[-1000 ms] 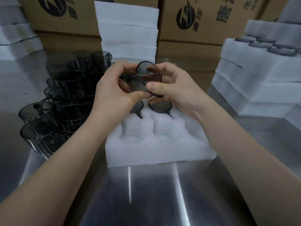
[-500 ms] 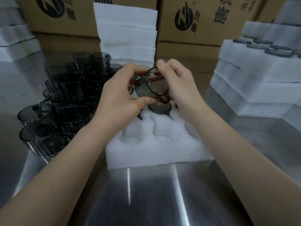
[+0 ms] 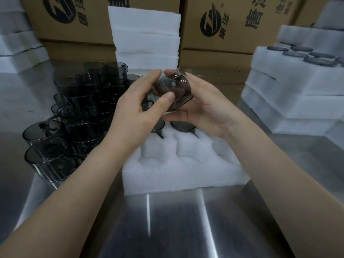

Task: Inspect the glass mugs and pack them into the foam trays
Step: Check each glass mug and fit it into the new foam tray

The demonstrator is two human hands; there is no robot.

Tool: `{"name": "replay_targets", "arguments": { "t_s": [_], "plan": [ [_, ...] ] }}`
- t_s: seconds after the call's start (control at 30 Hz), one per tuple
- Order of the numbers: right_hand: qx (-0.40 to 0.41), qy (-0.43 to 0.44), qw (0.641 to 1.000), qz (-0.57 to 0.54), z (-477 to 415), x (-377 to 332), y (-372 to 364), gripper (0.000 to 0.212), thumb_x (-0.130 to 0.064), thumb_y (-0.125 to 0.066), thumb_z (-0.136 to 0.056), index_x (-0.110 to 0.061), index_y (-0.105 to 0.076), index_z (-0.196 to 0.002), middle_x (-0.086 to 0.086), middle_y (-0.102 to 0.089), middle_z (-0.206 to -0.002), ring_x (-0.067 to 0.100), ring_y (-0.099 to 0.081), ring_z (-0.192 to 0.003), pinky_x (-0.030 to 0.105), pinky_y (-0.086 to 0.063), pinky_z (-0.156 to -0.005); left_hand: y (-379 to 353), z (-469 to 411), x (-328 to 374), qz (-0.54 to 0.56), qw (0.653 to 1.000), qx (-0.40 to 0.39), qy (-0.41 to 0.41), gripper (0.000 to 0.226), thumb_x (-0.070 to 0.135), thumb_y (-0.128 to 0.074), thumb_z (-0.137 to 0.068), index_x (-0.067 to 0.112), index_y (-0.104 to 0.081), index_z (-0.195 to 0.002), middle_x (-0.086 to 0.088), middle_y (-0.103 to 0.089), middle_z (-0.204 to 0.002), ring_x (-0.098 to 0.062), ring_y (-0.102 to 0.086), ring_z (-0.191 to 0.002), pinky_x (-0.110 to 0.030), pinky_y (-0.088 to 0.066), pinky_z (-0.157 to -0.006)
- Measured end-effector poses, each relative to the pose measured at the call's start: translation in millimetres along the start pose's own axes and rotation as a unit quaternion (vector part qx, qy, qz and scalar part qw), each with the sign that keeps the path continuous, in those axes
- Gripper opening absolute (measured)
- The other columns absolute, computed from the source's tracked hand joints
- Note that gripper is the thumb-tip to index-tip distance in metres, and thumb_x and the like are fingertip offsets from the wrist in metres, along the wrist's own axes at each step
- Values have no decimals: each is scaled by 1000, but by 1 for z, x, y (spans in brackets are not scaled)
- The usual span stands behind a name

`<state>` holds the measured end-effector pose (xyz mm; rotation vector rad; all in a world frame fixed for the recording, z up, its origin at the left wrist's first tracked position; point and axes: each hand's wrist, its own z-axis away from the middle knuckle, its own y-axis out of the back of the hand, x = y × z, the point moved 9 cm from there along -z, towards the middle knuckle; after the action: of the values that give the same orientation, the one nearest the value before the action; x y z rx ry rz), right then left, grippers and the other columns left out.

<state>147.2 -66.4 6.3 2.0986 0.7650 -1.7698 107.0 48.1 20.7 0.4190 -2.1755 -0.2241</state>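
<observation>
A smoky glass mug (image 3: pixel 172 89) lies tipped on its side between both hands, above the white foam tray (image 3: pixel 182 170). My left hand (image 3: pixel 137 112) grips it from the left with thumb and fingers. My right hand (image 3: pixel 206 108) cups it from the right and below. Two mugs (image 3: pixel 183 127) sit in the tray's far pockets, partly hidden by my hands. The near pockets show bare foam. A heap of several loose dark mugs (image 3: pixel 74 112) stands to the left of the tray.
Stacked foam trays filled with mugs (image 3: pixel 297 75) rise at the right. A pile of foam sheets (image 3: pixel 147 36) stands behind the tray, against cardboard boxes (image 3: pixel 232 25). More foam (image 3: pixel 16 45) lies at far left. The steel table (image 3: pixel 176 220) reflects light near me.
Both hands have turned the mug. Its round face looked toward me before; now it lies sideways with my right hand opened under it.
</observation>
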Motion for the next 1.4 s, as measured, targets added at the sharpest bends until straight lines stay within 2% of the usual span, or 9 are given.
{"name": "replay_targets", "arguments": {
  "t_s": [0.13, 0.33, 0.5, 0.67, 0.83, 0.97, 1.1, 1.3, 1.4],
  "plan": [
    [52, 60, 994, 78, 1, -4, 0, 23, -22, -49, -102, -22, -61, -121, 1, -67, -111, 18, -66, -97, 34, -57, -74, -3, 4, 14, -54, 997, -1, -64, 62, 24, -64, -83, 15, -46, -142, 9, -50, -135, 1, -46, -126, -19, -37, -107],
    [126, 123, 967, 184, 3, -13, -2, 21, -19, -47, -103, -26, -64, -113, -21, -70, -92, 1, -64, -97, 27, -52, -86, -3, 5, 20, -87, 991, 22, -100, 66, 17, -78, -80, 14, -49, -138, 9, -58, -128, -1, -54, -118, -22, -44, -102],
    [143, 109, 975, 130, 4, -11, 5, 26, -23, -45, -104, -17, -68, -114, 4, -72, -100, 25, -68, -100, 56, -57, -83, -3, 8, 28, -74, 988, 19, -131, 60, 13, -80, -78, 12, -52, -132, 14, -57, -121, 1, -56, -115, -21, -46, -99],
    [134, 58, 986, 75, 3, -4, 13, 34, -29, -44, -104, -9, -65, -122, 10, -73, -104, 27, -71, -93, 50, -59, -79, -3, 9, 29, -62, 990, 4, -126, 63, 8, -80, -77, 5, -50, -132, 4, -57, -126, -4, -55, -120, -27, -46, -103],
    [126, 39, 991, 15, 1, -2, 16, 30, -28, -47, -103, -7, -69, -104, 18, -72, -95, 35, -71, -83, 58, -57, -78, -5, 9, 30, -59, 990, -9, -129, 63, 3, -77, -77, 2, -48, -132, 0, -54, -133, -7, -53, -124, -31, -47, -103],
    [88, -17, 995, -51, 0, 5, 10, 37, -32, -46, -102, -4, -63, -119, 22, -68, -115, 35, -67, -99, 52, -56, -88, -4, 9, 31, -46, 989, -2, -142, 61, -1, -75, -77, 4, -45, -130, -4, -51, -139, -8, -49, -130, -33, -45, -106],
    [19, -39, 994, -96, -1, 6, -8, 48, -42, -38, -102, -5, -58, -126, 24, -60, -128, 38, -61, -112, 50, -53, -94, -4, 9, 28, -14, 992, 4, -126, 61, 0, -75, -78, 10, -42, -129, 1, -54, -129, -8, -56, -119, -22, -50, -94],
    [0, 31, 999, 45, 2, -5, -9, 44, -25, -52, -95, -9, -51, -136, 17, -63, -123, 37, -65, -106, 50, -53, -91, 2, 8, 25, -50, 993, 33, -101, 66, 9, -71, -80, 15, -43, -139, 21, -52, -120, 1, -57, -112, -23, -50, -93],
    [37, 73, 993, 86, 2, -7, -9, 44, -17, -60, -91, -18, -52, -134, 3, -64, -124, 29, -67, -106, 47, -59, -79, 6, 8, 25, -57, 993, 55, -90, 65, 13, -68, -82, 15, -44, -142, 16, -55, -124, 1, -56, -116, -24, -48, -99]
  ]
}}
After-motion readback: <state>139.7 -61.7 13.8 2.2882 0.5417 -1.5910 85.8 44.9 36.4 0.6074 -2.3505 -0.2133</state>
